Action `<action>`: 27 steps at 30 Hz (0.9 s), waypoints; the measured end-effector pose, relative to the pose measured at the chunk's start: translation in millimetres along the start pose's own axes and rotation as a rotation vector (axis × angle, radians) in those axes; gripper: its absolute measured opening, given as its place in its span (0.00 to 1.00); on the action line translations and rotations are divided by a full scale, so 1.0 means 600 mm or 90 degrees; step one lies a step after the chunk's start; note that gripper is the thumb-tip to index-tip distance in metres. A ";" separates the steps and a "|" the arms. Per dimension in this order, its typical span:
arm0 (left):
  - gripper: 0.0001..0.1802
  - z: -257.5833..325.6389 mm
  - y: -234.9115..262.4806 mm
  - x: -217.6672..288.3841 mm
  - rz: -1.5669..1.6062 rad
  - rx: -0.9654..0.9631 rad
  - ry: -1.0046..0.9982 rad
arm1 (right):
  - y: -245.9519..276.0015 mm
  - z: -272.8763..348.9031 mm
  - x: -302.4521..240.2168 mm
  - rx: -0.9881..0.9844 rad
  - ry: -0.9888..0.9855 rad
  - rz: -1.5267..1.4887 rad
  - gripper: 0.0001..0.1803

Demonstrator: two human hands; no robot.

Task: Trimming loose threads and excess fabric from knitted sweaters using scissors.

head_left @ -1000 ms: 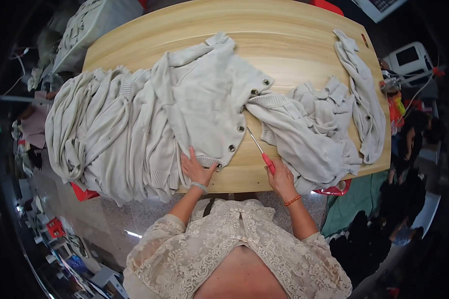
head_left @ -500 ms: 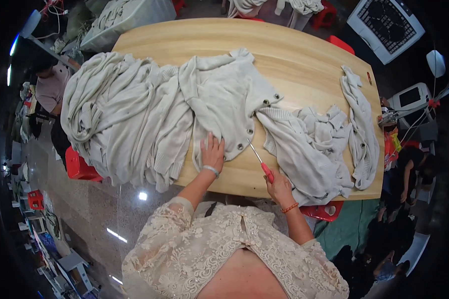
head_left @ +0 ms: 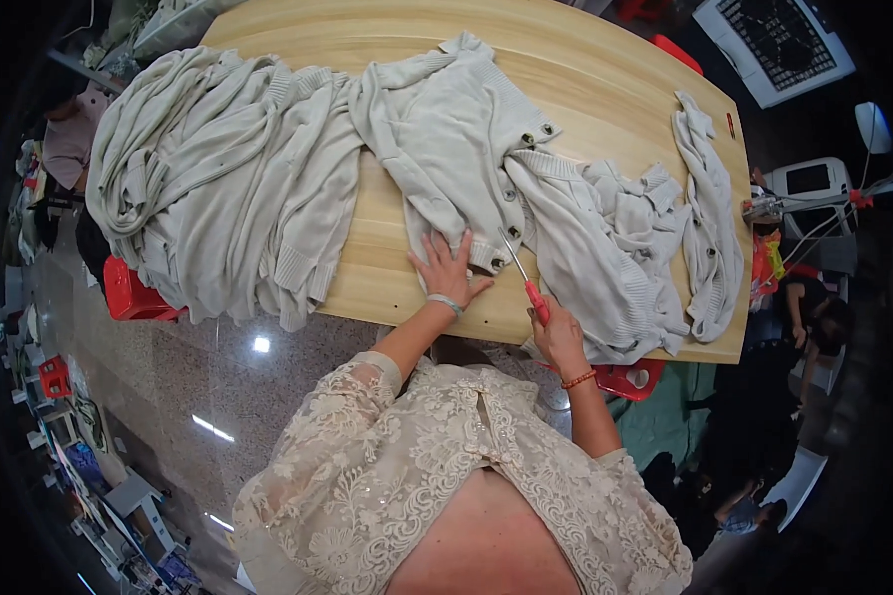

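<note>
A pale grey knit cardigan point(head_left: 445, 144) with dark round buttons along its edge lies spread on the wooden table point(head_left: 387, 268). My left hand point(head_left: 446, 270) rests flat on its lower part with fingers spread, next to the ribbed hem. In my right hand point(head_left: 562, 339) is a slim metal-shafted tool with a red handle point(head_left: 535, 297), gripped closed. The tool's tip is at the cardigan's buttoned edge, close to one of the lower buttons; whether it touches is too small to tell.
A big heap of pale grey knitwear point(head_left: 208, 178) covers the table's left side. Another crumpled knit garment point(head_left: 595, 258) and a narrow folded one point(head_left: 709, 228) lie at right. Red stools point(head_left: 134, 288) stand by the table. People sit at both sides.
The head view has shifted, so the table sits higher in it. My left hand has slid right along the cardigan, nearer the buttoned edge, and its fingers have spread. The tool stays in my right hand.
</note>
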State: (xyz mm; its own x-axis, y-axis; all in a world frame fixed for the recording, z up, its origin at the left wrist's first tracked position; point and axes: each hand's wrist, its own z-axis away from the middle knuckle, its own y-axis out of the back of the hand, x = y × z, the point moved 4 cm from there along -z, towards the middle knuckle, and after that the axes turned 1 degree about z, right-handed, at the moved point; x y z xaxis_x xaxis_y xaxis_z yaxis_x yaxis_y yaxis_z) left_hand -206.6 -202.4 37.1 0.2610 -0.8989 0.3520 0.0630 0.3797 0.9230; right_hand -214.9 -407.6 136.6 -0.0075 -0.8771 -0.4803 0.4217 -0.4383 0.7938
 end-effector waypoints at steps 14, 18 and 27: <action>0.36 0.052 0.042 -0.101 0.055 0.101 -0.063 | -0.044 -0.087 -0.068 0.228 0.179 0.009 0.15; 0.23 0.024 0.020 -0.119 0.287 0.108 -0.094 | -0.143 -0.168 -0.129 0.239 0.250 0.055 0.13; 0.29 0.028 0.115 -0.070 0.474 0.237 -0.260 | -0.069 -0.152 -0.161 -0.062 0.188 -0.158 0.15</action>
State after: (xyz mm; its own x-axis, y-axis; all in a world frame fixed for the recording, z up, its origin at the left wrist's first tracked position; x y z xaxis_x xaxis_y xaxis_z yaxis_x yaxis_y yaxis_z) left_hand -229.7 -142.1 88.3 -0.2543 -0.4857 0.8363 -0.3161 0.8590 0.4027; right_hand -148.7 -286.7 116.4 0.1347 -0.6470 -0.7505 0.5245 -0.5961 0.6080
